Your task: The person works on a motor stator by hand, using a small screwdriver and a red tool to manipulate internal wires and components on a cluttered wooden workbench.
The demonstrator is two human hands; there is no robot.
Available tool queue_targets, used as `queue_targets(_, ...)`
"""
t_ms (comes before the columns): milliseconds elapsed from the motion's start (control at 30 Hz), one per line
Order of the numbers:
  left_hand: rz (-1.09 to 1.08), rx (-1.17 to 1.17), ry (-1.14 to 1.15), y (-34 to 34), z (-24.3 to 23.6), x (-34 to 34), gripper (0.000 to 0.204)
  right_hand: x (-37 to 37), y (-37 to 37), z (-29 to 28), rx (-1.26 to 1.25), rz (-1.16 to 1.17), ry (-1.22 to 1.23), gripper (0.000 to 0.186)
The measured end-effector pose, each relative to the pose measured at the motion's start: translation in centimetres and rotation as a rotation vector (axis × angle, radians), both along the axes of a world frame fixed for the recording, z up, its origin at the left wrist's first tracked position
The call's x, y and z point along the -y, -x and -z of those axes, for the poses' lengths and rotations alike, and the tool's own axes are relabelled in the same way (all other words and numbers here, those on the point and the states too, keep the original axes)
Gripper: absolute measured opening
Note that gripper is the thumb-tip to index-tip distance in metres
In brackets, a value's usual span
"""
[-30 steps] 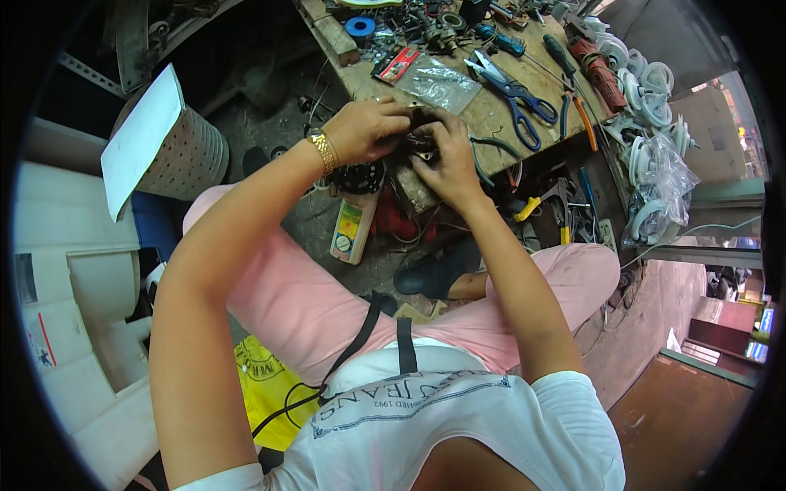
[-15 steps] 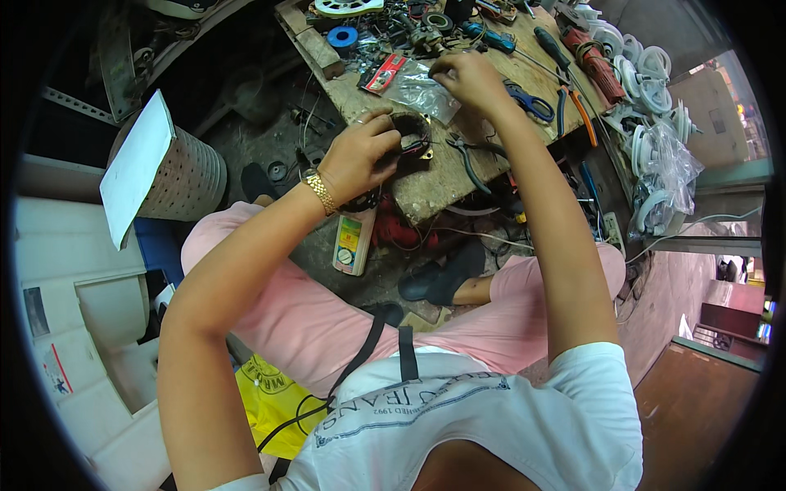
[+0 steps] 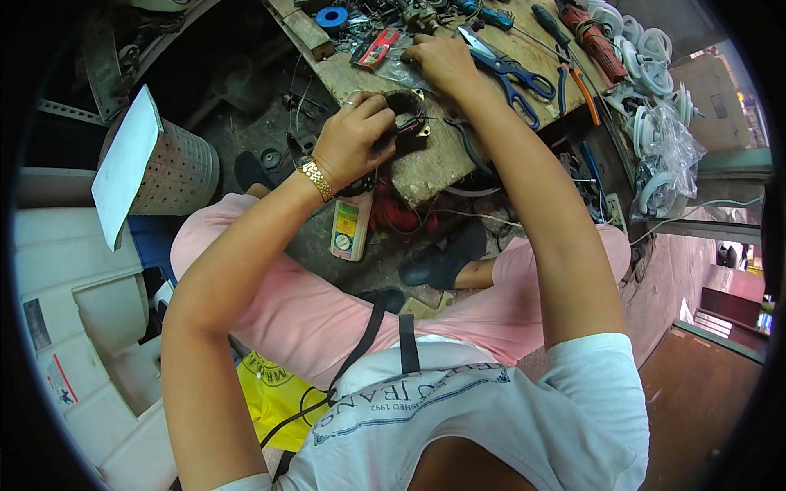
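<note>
Worn wood, scarred and cluttered, fills the top of the view: your bench [image 3: 426,168] sits at twelve o'clock, its near corner jutting toward your knees. Your left hand [image 3: 354,135], a gold watch [image 3: 315,178] at its wrist, is clamped around a dark round motor part [image 3: 407,114] with coppery windings, holding it at the bench's near edge, fingers curled over its left side. Your right hand [image 3: 442,61] reaches farther up, at about one o'clock from the motor part, fingers bent down and pressed together on a clear plastic bag [image 3: 399,72] lying on the bench; whether they pinch anything small under them cannot be told.

Just at three o'clock from the right hand lie blue-handled scissors [image 3: 512,78], blades pointing up and left. An orange-handled pair of pliers [image 3: 580,86] rests beyond them, and a red power tool [image 3: 591,37] lies near the bench's far right side. A red blister pack [image 3: 375,47] sits at ten o'clock from the right hand, with a blue tape roll [image 3: 332,16] above it.

White rings in plastic wrap [image 3: 663,139] are heaped at three o'clock, off the bench. Below the bench, a yellow-green bottle [image 3: 350,227] lies on the floor beside your pink-trousered leg [image 3: 270,286], and a perforated basket [image 3: 176,172] stands at nine o'clock.
</note>
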State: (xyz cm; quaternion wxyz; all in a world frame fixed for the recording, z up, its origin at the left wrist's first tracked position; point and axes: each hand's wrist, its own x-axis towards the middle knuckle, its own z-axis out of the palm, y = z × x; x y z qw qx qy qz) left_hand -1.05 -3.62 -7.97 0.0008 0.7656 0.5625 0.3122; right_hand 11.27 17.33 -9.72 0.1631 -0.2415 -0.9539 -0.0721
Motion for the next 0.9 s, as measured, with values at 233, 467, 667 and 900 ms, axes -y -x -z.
queue_targets(233,-0.017,-0.021,-0.001,-0.1,0.1,0.0,0.028,-1.4,0.8,-0.3,0.088,-0.096,0.045,0.018)
queue_targets(467,-0.016,0.095,0.003,0.7,0.3,-0.1,0.027,-3.9,-0.4,-0.3,0.034,-0.155,0.242,0.02)
queue_targets(667,-0.097,0.308,0.034,1.6,1.5,0.0,0.024,-1.8,-0.9,-0.3,-0.069,-0.152,0.248,0.019)
queue_targets(900,-0.106,0.498,0.012,2.0,2.5,-0.2,0.019,-1.0,0.3,-1.1,0.062,-0.052,0.187,0.014)
